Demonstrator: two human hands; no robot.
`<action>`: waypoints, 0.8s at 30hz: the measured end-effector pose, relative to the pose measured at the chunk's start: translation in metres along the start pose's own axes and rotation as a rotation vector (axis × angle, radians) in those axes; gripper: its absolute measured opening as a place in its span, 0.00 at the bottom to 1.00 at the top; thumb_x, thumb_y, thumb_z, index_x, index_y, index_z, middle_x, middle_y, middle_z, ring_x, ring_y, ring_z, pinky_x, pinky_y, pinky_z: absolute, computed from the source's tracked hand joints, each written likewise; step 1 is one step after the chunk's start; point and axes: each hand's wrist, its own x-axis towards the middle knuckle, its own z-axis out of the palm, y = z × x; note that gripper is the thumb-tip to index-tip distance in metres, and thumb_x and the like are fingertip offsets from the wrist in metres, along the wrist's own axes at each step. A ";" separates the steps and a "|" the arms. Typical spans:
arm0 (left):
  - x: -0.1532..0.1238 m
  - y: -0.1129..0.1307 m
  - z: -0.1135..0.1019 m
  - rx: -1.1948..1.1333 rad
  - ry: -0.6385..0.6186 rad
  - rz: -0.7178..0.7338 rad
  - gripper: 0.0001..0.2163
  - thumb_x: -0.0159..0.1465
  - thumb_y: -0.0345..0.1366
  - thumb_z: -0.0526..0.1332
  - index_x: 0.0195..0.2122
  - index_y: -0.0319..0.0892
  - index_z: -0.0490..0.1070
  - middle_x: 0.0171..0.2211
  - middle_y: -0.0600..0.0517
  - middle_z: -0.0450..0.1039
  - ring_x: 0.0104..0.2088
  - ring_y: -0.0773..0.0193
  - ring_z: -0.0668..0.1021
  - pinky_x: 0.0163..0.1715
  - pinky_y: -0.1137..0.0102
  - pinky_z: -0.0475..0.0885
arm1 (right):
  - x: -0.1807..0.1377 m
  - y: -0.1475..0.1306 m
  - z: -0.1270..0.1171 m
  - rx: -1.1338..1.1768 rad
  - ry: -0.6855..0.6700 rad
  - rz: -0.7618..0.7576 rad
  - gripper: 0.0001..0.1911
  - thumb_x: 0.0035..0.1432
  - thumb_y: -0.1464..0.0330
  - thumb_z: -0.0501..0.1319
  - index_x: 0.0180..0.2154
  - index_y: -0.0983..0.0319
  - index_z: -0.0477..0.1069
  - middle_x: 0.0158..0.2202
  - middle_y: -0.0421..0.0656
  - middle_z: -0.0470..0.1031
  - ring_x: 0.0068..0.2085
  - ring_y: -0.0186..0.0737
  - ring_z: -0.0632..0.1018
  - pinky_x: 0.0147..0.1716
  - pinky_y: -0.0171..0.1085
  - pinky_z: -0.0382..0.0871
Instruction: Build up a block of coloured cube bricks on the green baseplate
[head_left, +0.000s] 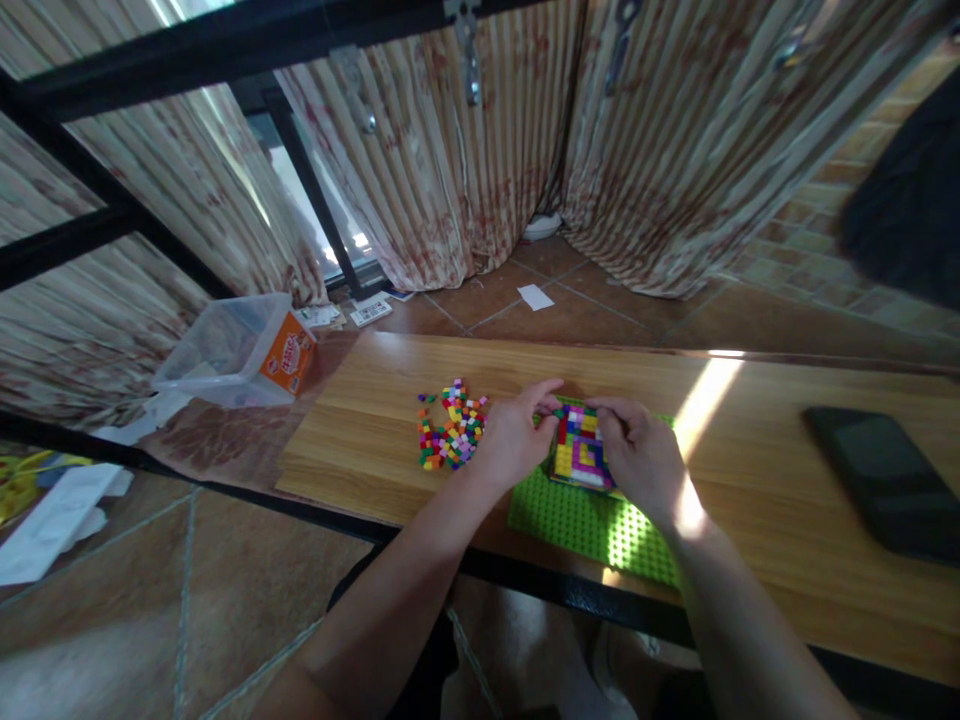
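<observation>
A square block of small coloured bricks stands on a green studded baseplate near the front edge of a wooden table. My left hand rests at the block's left side, fingers curled and reaching over its far edge. My right hand presses against the block's right side with bent fingers on top of it. Whether either hand pinches a loose brick is hidden. A pile of loose coloured bricks lies just left of my left hand.
A dark phone lies at the table's right. A clear plastic box with an orange label sits on the floor at the left. Striped curtains hang behind. White papers lie on the tiled floor at the left.
</observation>
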 end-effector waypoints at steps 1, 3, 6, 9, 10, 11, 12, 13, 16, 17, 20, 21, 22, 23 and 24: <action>0.000 0.001 0.000 0.015 -0.001 0.004 0.22 0.62 0.22 0.60 0.57 0.41 0.70 0.42 0.48 0.82 0.43 0.62 0.82 0.50 0.63 0.77 | 0.000 0.000 0.000 -0.003 0.002 -0.006 0.22 0.62 0.61 0.50 0.42 0.64 0.80 0.41 0.51 0.82 0.41 0.48 0.81 0.45 0.46 0.73; -0.001 0.003 -0.001 0.051 -0.005 0.015 0.22 0.62 0.23 0.60 0.58 0.40 0.68 0.42 0.48 0.82 0.43 0.61 0.82 0.50 0.63 0.77 | 0.000 0.000 0.000 -0.012 0.009 -0.021 0.22 0.62 0.61 0.50 0.42 0.64 0.80 0.41 0.51 0.82 0.42 0.48 0.81 0.45 0.46 0.73; -0.003 0.004 -0.001 0.133 -0.023 0.053 0.23 0.63 0.23 0.58 0.60 0.40 0.66 0.44 0.48 0.81 0.44 0.61 0.82 0.51 0.62 0.76 | 0.000 0.000 0.001 -0.024 0.013 -0.034 0.21 0.62 0.62 0.50 0.41 0.63 0.79 0.42 0.51 0.82 0.42 0.48 0.81 0.45 0.46 0.73; -0.005 0.004 0.000 0.194 -0.030 0.098 0.24 0.63 0.22 0.57 0.62 0.39 0.64 0.44 0.47 0.81 0.45 0.60 0.81 0.52 0.62 0.76 | 0.000 0.000 0.001 -0.025 0.016 -0.028 0.21 0.63 0.62 0.50 0.41 0.63 0.79 0.42 0.51 0.82 0.42 0.49 0.81 0.45 0.46 0.73; -0.005 0.004 0.001 0.205 -0.029 0.111 0.25 0.63 0.22 0.57 0.62 0.38 0.63 0.44 0.47 0.81 0.45 0.60 0.81 0.52 0.62 0.76 | 0.000 0.000 0.001 -0.025 0.015 -0.025 0.22 0.63 0.62 0.50 0.41 0.63 0.79 0.42 0.51 0.82 0.42 0.49 0.81 0.45 0.46 0.73; -0.005 0.005 0.001 0.211 -0.025 0.122 0.24 0.63 0.22 0.57 0.62 0.38 0.63 0.45 0.47 0.80 0.45 0.60 0.81 0.52 0.62 0.75 | 0.000 0.001 0.001 -0.026 0.015 -0.024 0.22 0.62 0.62 0.50 0.41 0.64 0.79 0.42 0.52 0.82 0.42 0.49 0.81 0.45 0.46 0.73; -0.005 0.005 0.002 0.213 -0.021 0.131 0.24 0.64 0.22 0.57 0.62 0.38 0.63 0.45 0.46 0.80 0.45 0.61 0.81 0.53 0.62 0.75 | 0.000 0.001 0.001 -0.027 0.014 -0.023 0.22 0.62 0.62 0.50 0.42 0.64 0.79 0.42 0.52 0.82 0.42 0.49 0.81 0.45 0.46 0.73; -0.005 0.005 0.002 0.213 -0.015 0.139 0.24 0.64 0.23 0.57 0.62 0.38 0.63 0.45 0.46 0.80 0.45 0.61 0.81 0.53 0.62 0.75 | 0.000 0.001 0.001 -0.028 0.014 -0.024 0.22 0.62 0.62 0.50 0.42 0.63 0.79 0.42 0.52 0.82 0.42 0.49 0.81 0.45 0.47 0.73; -0.005 0.005 0.003 0.210 -0.002 0.155 0.24 0.64 0.23 0.56 0.61 0.39 0.63 0.46 0.47 0.80 0.46 0.61 0.81 0.53 0.62 0.75 | 0.000 0.001 0.001 -0.033 0.012 -0.027 0.21 0.62 0.62 0.49 0.42 0.63 0.79 0.42 0.51 0.82 0.42 0.49 0.81 0.45 0.47 0.73; -0.005 0.005 0.003 0.208 -0.003 0.159 0.24 0.64 0.23 0.56 0.61 0.40 0.62 0.46 0.47 0.80 0.46 0.61 0.81 0.53 0.62 0.75 | 0.000 0.001 0.001 -0.036 0.011 -0.026 0.21 0.62 0.62 0.49 0.42 0.63 0.79 0.42 0.52 0.81 0.42 0.49 0.81 0.45 0.47 0.73; -0.005 0.004 0.004 0.200 -0.008 0.173 0.23 0.65 0.23 0.55 0.61 0.41 0.62 0.47 0.47 0.80 0.46 0.61 0.81 0.52 0.62 0.76 | 0.000 0.001 0.001 -0.040 0.007 -0.022 0.22 0.62 0.62 0.49 0.42 0.64 0.79 0.42 0.52 0.81 0.42 0.50 0.81 0.45 0.47 0.73; -0.005 0.004 0.005 0.199 -0.008 0.178 0.23 0.65 0.23 0.55 0.62 0.41 0.62 0.48 0.46 0.79 0.46 0.61 0.81 0.52 0.62 0.76 | 0.000 0.001 0.002 -0.039 0.005 -0.023 0.22 0.62 0.62 0.49 0.42 0.64 0.79 0.42 0.52 0.81 0.42 0.50 0.81 0.45 0.47 0.73; -0.005 0.003 0.005 0.199 -0.007 0.181 0.23 0.65 0.23 0.55 0.62 0.40 0.62 0.48 0.46 0.79 0.46 0.61 0.81 0.52 0.63 0.76 | 0.000 0.001 0.002 -0.036 0.004 -0.023 0.22 0.63 0.62 0.49 0.42 0.64 0.79 0.42 0.52 0.82 0.42 0.49 0.81 0.45 0.47 0.73; -0.005 0.003 0.005 0.200 -0.006 0.183 0.23 0.65 0.24 0.55 0.62 0.40 0.62 0.47 0.46 0.79 0.46 0.61 0.81 0.52 0.63 0.76 | 0.000 0.001 0.002 -0.031 0.004 -0.021 0.22 0.63 0.62 0.49 0.42 0.64 0.79 0.42 0.52 0.82 0.42 0.49 0.81 0.45 0.47 0.73; -0.005 0.003 0.005 0.200 -0.005 0.183 0.23 0.65 0.24 0.55 0.62 0.40 0.61 0.47 0.46 0.79 0.46 0.61 0.81 0.52 0.63 0.76 | 0.000 0.001 0.002 -0.024 0.003 -0.017 0.22 0.62 0.61 0.49 0.42 0.63 0.79 0.42 0.51 0.82 0.42 0.49 0.81 0.45 0.46 0.73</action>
